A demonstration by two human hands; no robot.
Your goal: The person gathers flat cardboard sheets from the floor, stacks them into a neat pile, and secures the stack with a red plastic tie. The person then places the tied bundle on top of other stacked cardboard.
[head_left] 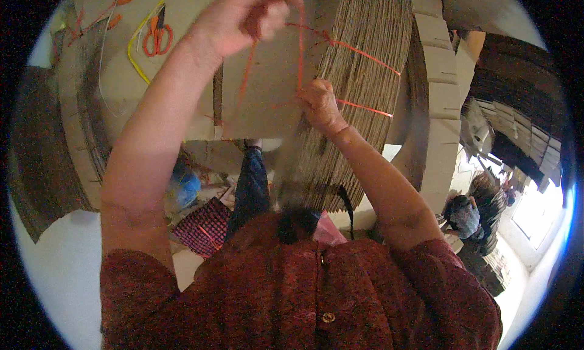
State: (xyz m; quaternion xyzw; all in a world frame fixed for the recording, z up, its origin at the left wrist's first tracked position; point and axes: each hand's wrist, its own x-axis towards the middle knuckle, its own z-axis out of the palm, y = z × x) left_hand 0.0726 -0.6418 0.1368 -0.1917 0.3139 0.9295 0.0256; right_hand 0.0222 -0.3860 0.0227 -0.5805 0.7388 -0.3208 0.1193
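Observation:
A long bundle of cardboard sheets [362, 46], stacked on edge, lies before me with red plastic string [368, 57] running across it in two bands. One band is knotted at the bundle's left edge. My right hand [322, 107] is closed on the string at that same edge, by the lower band. Raised at the far left of the bundle, my left hand [264, 18] is closed on the string, which runs down from it to my right hand. Motion blurs the left fingers a little. A loose tail of string hangs below the left hand.
Orange-handled scissors [158, 40] and a yellow strap [132, 55] lie on the work surface at the left. More cardboard stacks [441, 76] stand to the right and far left. Below is a dark pink woven item [204, 228]. Another person [463, 216] is at the far right.

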